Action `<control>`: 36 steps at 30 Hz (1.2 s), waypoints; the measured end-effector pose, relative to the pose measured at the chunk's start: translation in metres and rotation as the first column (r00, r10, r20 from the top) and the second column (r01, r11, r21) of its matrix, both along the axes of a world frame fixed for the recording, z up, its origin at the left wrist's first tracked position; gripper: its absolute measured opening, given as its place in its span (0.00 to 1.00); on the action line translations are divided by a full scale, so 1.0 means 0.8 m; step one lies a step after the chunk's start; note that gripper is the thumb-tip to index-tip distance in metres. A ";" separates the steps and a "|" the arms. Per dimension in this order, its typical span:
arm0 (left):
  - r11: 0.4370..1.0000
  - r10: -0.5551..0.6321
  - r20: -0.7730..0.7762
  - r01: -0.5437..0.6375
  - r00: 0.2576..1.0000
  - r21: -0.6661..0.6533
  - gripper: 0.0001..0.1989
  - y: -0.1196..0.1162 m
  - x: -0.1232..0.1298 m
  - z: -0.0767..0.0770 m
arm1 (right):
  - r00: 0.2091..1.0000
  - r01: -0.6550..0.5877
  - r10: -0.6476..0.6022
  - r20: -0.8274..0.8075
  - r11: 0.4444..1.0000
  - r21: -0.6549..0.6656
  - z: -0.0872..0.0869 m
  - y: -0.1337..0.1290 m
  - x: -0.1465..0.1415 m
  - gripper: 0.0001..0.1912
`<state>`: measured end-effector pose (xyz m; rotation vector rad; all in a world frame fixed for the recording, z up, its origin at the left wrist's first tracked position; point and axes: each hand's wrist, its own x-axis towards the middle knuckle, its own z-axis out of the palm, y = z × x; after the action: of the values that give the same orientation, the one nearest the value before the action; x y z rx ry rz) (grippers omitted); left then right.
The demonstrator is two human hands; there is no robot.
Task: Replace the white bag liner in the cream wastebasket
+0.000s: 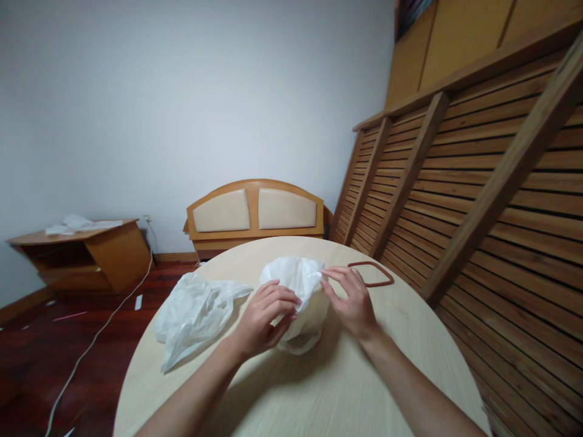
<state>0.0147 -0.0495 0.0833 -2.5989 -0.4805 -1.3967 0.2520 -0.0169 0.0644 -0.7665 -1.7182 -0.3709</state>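
Note:
Near the middle of the round table a thin white plastic bag (291, 270) stands puffed up, its top edge bunched. Its lower part looks see-through and yellowish; whether a container is inside it I cannot tell. On the bag's near left side is my left hand (268, 312), with thumb and fingers closed on the edge. My right hand (350, 297) pinches the upper right edge between thumb and fingertips. Left of my left hand lies a second crumpled white plastic bag (195, 312). Just beyond my right hand rests a reddish-brown rounded rectangular loop (387, 279).
The pale round table (410, 364) is in front of me. A wooden headboard (252, 209) stands behind it, and a large slatted wooden panel (455, 176) leans along the right. At left are a low wooden cabinet (113, 255) and a white cable (98, 334) on the floor.

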 end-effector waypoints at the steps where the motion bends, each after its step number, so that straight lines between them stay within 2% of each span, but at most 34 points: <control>1: 1.000 -0.003 -0.017 0.003 1.000 -0.001 0.06 -0.001 0.001 0.001 | 1.000 -0.001 0.001 -0.012 1.000 -0.002 0.000 -0.001 -0.001 0.12; 10: 1.000 0.015 -0.080 -0.014 0.997 0.006 0.04 -0.002 0.004 -0.001 | 1.000 -0.001 0.001 -0.002 1.000 0.007 0.001 0.000 0.002 0.06; 20: 1.000 0.020 -0.045 -0.020 0.999 -0.002 0.11 0.007 0.000 -0.001 | 0.997 -0.004 0.006 -0.072 1.000 0.027 0.004 0.001 0.009 0.08; 26: 0.993 0.118 -0.067 -0.118 0.991 0.010 0.11 0.007 -0.009 -0.003 | 0.996 0.056 -0.049 -0.075 0.995 0.086 0.005 -0.001 0.012 0.08; 36: 0.989 0.149 -0.099 -0.145 0.984 0.040 0.15 0.018 -0.010 -0.012 | 0.999 0.000 0.006 -0.043 0.992 0.125 0.009 -0.010 0.010 0.10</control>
<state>0.0069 -0.0349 0.0738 -2.5359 -0.6160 -1.2098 0.2599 -0.0248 0.0718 -0.6764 -1.6396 -0.4521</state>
